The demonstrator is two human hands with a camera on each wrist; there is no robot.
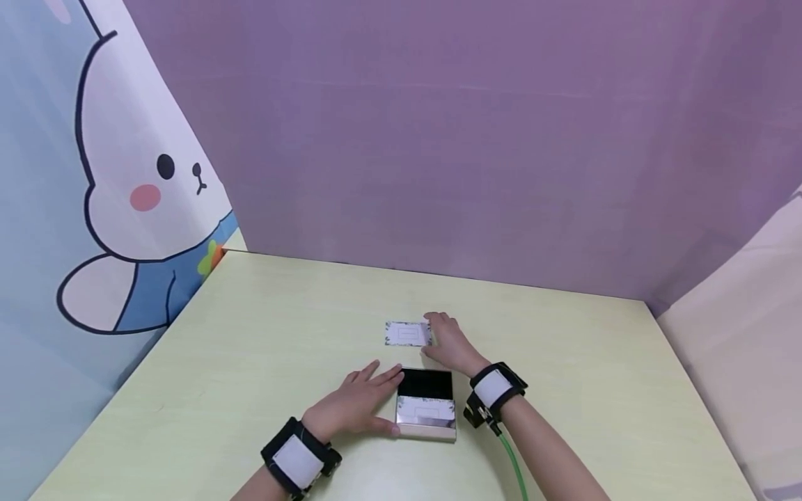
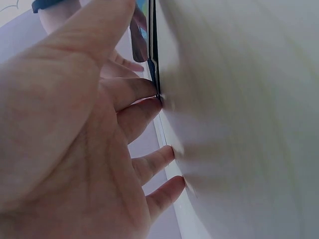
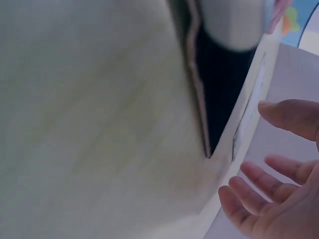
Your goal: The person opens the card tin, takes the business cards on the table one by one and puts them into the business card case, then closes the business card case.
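A shallow box (image 1: 426,410) with a black inside and a white card in its near half lies on the pale table (image 1: 250,348). My left hand (image 1: 370,390) lies flat on the table with straight fingers against the box's left side. In the left wrist view its fingers (image 2: 144,104) reach the dark box edge (image 2: 152,55). A second white card (image 1: 407,334) with a patterned border lies flat beyond the box. My right hand (image 1: 438,334) touches that card's right edge. The right wrist view shows its fingers (image 3: 279,164) relaxed and spread beside the box (image 3: 224,84), holding nothing.
A purple wall (image 1: 470,139) closes off the table's far edge. A cartoon rabbit curtain (image 1: 113,174) hangs along the left side. A pale panel (image 1: 739,334) stands at the right. A green cable (image 1: 514,466) runs from my right wristband.
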